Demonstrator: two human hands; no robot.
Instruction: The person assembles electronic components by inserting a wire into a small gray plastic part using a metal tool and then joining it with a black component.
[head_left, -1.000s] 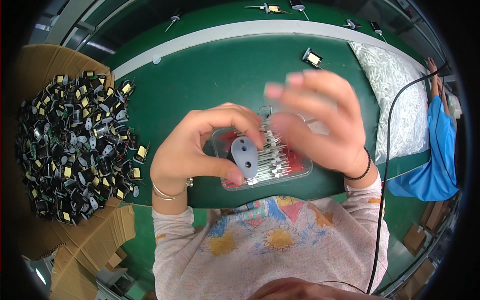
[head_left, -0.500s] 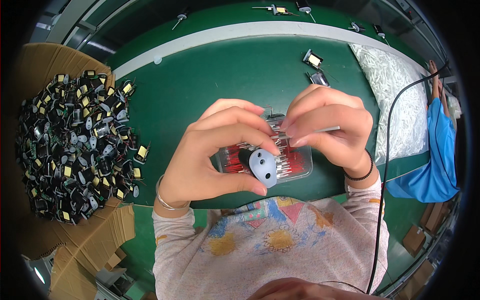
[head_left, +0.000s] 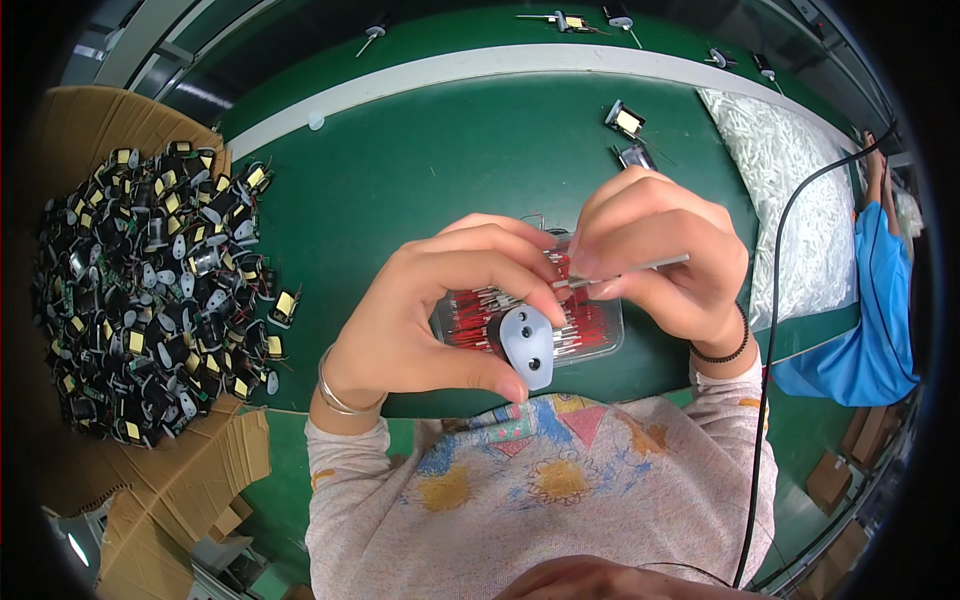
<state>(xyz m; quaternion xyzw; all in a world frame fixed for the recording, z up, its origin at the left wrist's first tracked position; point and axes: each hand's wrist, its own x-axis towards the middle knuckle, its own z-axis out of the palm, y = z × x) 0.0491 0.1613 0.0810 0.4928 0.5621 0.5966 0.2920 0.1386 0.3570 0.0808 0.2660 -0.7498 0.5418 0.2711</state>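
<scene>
My left hand (head_left: 440, 310) pinches a small grey plastic piece (head_left: 528, 345) with two holes between thumb and forefinger, just above a clear tray (head_left: 600, 335) of red-sleeved metal pins. My right hand (head_left: 655, 255) grips a thin metal pin (head_left: 640, 268) between thumb and fingers, its tip pointing left toward the grey piece. Both hands hover over the tray near the front edge of the green table (head_left: 420, 170).
A large heap of small black and yellow electronic parts (head_left: 150, 290) lies on cardboard at the left. Two loose parts (head_left: 628, 135) sit behind the hands. A bag of white pieces (head_left: 780, 200) lies at the right, beside a black cable (head_left: 775, 300) and a person's blue sleeve (head_left: 870, 300).
The right hand lifted away from the tray holding a pin. The left hand raised the grey piece and turned it toward the pin.
</scene>
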